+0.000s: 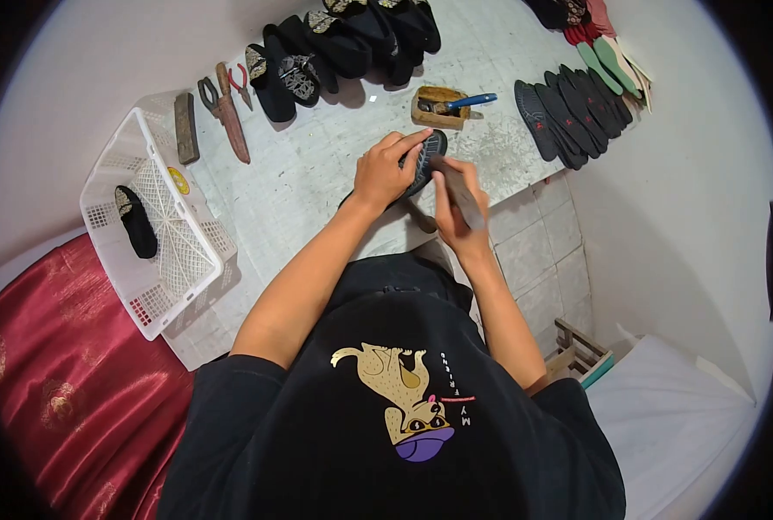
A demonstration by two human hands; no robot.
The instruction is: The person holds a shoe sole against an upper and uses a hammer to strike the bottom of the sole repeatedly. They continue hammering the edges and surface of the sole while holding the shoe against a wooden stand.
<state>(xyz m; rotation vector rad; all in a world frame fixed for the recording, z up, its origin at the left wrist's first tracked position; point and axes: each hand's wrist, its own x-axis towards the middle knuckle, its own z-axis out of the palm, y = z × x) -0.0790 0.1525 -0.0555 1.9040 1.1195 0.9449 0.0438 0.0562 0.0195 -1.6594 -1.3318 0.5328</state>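
My left hand grips a black shoe with its ridged sole facing up, my fingers lying across the sole. The shoe's far end shows just past my fingertips, while much of the rest lies hidden under the hand. Close on the right, my right hand is wrapped round a brown wooden tool shaped like a thick stick. One end of the tool is right at the sole's edge. Just below the shoe, a dark grey bar shows between my forearms.
Black slippers line the table's back edge. An open wooden box holds a blue-handled tool. Black soles lie right. Left are scissors, pliers, a dark block and a white basket containing a slipper.
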